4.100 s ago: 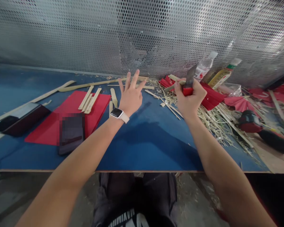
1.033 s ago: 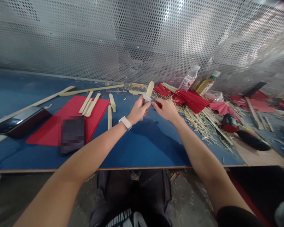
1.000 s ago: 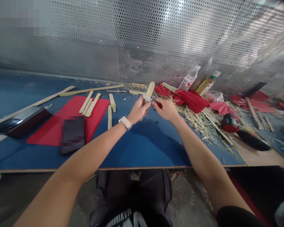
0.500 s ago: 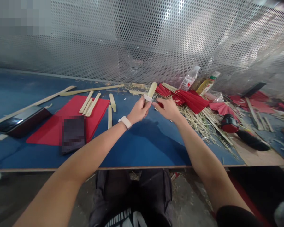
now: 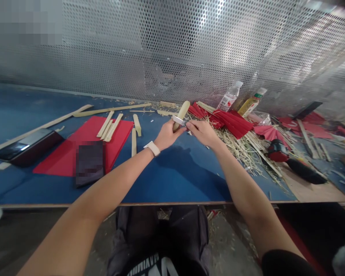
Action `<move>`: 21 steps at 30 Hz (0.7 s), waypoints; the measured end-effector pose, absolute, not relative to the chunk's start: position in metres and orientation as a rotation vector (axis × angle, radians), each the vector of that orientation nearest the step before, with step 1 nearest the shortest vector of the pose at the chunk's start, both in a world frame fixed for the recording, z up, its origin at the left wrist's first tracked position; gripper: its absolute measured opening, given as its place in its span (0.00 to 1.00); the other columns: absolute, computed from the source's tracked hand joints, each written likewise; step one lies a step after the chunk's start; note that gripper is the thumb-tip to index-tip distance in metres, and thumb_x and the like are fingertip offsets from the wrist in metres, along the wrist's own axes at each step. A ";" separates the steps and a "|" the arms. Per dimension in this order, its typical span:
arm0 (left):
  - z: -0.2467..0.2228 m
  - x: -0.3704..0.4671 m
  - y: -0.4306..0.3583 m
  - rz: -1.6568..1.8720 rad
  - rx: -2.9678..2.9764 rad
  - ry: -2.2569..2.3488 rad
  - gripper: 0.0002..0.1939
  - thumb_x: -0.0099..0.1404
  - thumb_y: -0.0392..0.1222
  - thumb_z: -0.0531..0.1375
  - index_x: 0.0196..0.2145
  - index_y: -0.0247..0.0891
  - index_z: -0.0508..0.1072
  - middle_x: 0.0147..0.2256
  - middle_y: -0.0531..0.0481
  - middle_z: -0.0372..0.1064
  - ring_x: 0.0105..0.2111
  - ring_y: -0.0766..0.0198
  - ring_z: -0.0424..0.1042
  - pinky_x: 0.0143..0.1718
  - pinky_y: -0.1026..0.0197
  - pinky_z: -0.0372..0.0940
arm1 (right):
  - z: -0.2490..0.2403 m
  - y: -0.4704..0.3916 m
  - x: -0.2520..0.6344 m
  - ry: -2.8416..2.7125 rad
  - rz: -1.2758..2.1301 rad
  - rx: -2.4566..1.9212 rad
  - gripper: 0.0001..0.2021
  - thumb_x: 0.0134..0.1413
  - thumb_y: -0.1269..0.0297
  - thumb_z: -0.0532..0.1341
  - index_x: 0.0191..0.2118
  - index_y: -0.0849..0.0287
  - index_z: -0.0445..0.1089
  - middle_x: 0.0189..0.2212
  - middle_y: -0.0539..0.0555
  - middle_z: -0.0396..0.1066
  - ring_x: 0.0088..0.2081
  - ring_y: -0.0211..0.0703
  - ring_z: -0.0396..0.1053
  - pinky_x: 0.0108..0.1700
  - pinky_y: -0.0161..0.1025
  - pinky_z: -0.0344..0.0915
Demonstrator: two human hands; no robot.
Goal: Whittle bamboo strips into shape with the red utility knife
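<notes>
Bamboo strip (image 5: 184, 110) sits upright-tilted in my left hand (image 5: 167, 135), fingers closed round its lower part, above the blue table (image 5: 172, 180). My right hand (image 5: 202, 132) grips what looks like a knife (image 5: 178, 120), its blade across the strip.

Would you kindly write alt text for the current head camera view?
The left hand holds a pale wooden strip and the right hand a knife, its blade across it, over a blue table. A red sheet lies at left, shavings at right.
</notes>
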State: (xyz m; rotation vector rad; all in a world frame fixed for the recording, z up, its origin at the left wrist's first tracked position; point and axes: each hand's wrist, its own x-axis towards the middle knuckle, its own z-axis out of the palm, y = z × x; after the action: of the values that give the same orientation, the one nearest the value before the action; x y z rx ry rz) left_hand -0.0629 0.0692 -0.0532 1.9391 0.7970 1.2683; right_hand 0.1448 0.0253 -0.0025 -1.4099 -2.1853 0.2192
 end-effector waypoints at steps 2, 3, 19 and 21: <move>-0.054 -0.063 0.069 1.244 1.977 0.811 0.20 0.72 0.50 0.71 0.32 0.43 0.64 0.25 0.57 0.59 0.28 0.63 0.61 0.34 0.57 0.58 | -0.003 0.026 0.144 -2.189 0.182 -1.415 0.22 0.80 0.49 0.53 0.37 0.54 0.73 0.28 0.54 0.75 0.32 0.48 0.71 0.38 0.41 0.58; -0.054 -0.063 0.069 1.223 1.997 0.799 0.22 0.73 0.50 0.69 0.30 0.43 0.62 0.24 0.57 0.56 0.26 0.64 0.58 0.32 0.57 0.56 | -0.003 0.026 0.145 -2.192 0.158 -1.421 0.22 0.80 0.48 0.53 0.37 0.54 0.74 0.29 0.54 0.76 0.32 0.48 0.72 0.38 0.42 0.57; -0.049 -0.061 0.059 1.139 2.004 0.706 0.17 0.78 0.50 0.62 0.33 0.44 0.63 0.25 0.54 0.61 0.26 0.63 0.62 0.30 0.58 0.55 | 0.000 0.024 0.144 -2.142 0.172 -1.402 0.27 0.80 0.41 0.52 0.34 0.54 0.73 0.27 0.53 0.72 0.31 0.46 0.69 0.37 0.42 0.57; -0.047 -0.061 0.058 1.118 1.981 0.684 0.18 0.79 0.53 0.62 0.33 0.44 0.63 0.24 0.55 0.61 0.25 0.63 0.61 0.29 0.58 0.55 | 0.001 0.024 0.145 -2.153 0.180 -1.396 0.27 0.80 0.41 0.52 0.33 0.54 0.72 0.26 0.52 0.70 0.30 0.45 0.68 0.37 0.42 0.56</move>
State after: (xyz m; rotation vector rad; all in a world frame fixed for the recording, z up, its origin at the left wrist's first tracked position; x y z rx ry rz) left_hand -0.0608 0.0581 -0.0472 1.9812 0.6840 1.1178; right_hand 0.1449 0.0243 0.0010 -1.3960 -2.1528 0.1796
